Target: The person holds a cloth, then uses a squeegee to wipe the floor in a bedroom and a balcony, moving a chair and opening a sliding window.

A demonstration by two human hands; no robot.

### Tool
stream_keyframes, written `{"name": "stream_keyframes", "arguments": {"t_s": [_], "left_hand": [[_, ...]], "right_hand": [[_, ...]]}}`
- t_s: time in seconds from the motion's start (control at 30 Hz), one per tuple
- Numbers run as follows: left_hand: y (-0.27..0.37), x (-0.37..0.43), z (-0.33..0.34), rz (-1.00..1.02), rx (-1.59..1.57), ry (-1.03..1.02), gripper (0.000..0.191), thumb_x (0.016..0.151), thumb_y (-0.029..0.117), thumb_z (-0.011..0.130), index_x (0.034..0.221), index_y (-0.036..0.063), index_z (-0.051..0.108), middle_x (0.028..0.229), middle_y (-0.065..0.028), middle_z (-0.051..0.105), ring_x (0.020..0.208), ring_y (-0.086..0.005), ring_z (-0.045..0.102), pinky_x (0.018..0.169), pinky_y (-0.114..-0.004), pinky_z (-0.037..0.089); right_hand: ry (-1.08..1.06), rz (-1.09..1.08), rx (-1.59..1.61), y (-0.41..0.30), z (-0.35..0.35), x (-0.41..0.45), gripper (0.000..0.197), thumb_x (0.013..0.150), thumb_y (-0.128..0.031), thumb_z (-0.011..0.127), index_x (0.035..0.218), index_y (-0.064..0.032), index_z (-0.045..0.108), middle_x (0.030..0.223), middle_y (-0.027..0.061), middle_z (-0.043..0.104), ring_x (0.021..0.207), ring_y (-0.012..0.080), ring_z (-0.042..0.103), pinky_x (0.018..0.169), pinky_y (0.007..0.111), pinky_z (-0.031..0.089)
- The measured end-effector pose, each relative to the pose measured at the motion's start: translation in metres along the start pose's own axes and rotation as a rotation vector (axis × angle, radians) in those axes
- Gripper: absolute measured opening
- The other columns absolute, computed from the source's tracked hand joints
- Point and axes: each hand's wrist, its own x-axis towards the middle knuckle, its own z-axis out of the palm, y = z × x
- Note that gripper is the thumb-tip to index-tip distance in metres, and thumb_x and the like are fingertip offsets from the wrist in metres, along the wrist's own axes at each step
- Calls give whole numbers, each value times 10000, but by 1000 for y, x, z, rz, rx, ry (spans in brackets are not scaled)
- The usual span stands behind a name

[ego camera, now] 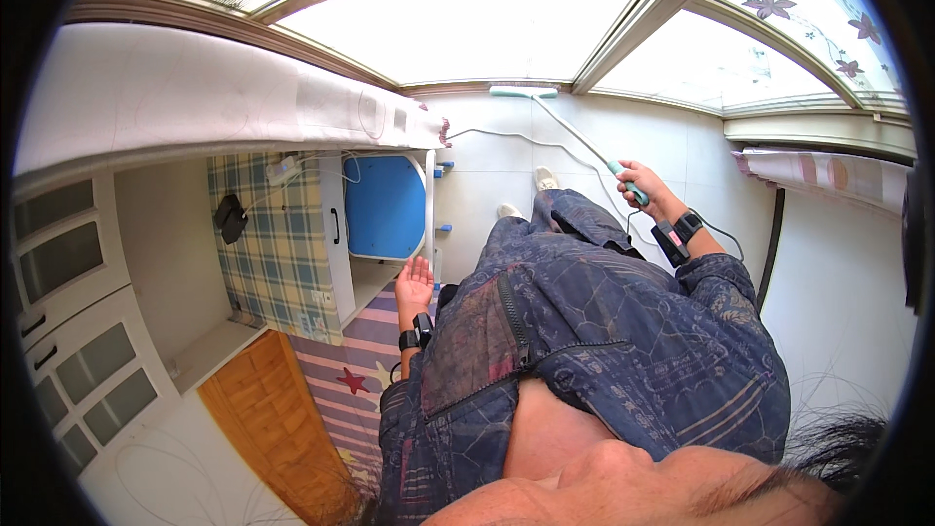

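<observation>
My right hand (637,185) is closed around the mint-green grip of a long-handled floor brush (573,130), out to the right of my body. Its pale handle slants up and left to a wide mint-green head, whose bristles lie against the floor by the base of the glass door frame (475,88). My left hand (415,281) is empty, palm up with the fingers extended, beside the white edge of a blue-seated chair (386,206). Both wrists wear black strapped devices.
A white cable (526,137) runs across the pale tiled floor (657,139) near my shoes (544,179). Curtains hang at left (219,88) and right (825,172). White cabinets (109,321), a plaid-covered panel (256,234) and a striped rug (350,358) with stars are on the left.
</observation>
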Motion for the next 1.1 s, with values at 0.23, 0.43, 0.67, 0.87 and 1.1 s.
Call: {"name": "stream_keyframes", "arguments": {"t_s": [0.23,0.43,0.67,0.87,1.1], "left_hand": [[-10,-2,30,-9,28,21,217,878,247,451,1041,137,542,1074,-17,568,1019,-186,533,807,-347,410],[-15,3,54,-19,61,16,206,873,246,454,1029,149,546,1065,-19,572,1024,-182,535,808,-351,408],[-14,6,72,-1,64,47,210,879,248,444,1046,154,533,1063,-22,572,1021,-184,536,807,-350,412],[-19,8,106,-6,103,46,208,882,247,445,1046,150,528,1075,-28,570,1011,-186,538,809,-339,411],[-12,18,118,7,88,37,190,893,231,426,1024,140,531,1051,-43,583,1001,-209,551,794,-373,425]], "right_hand": [[93,-57,-136,-19,-33,47,477,797,-75,497,1246,-96,337,631,16,500,389,63,425,333,188,344],[-60,-84,-234,-13,-46,76,481,800,-56,511,1257,-75,360,648,27,497,397,66,418,338,193,337],[-66,-42,-123,-21,-74,21,493,793,-33,514,1259,-53,352,703,44,503,436,61,430,345,185,350],[48,-54,-212,-29,-90,54,468,790,-38,504,1238,-66,372,656,29,500,410,59,426,334,185,338],[-72,-73,-257,-44,-91,63,463,782,-25,520,1228,-27,395,724,43,506,547,71,472,381,186,361]]}}
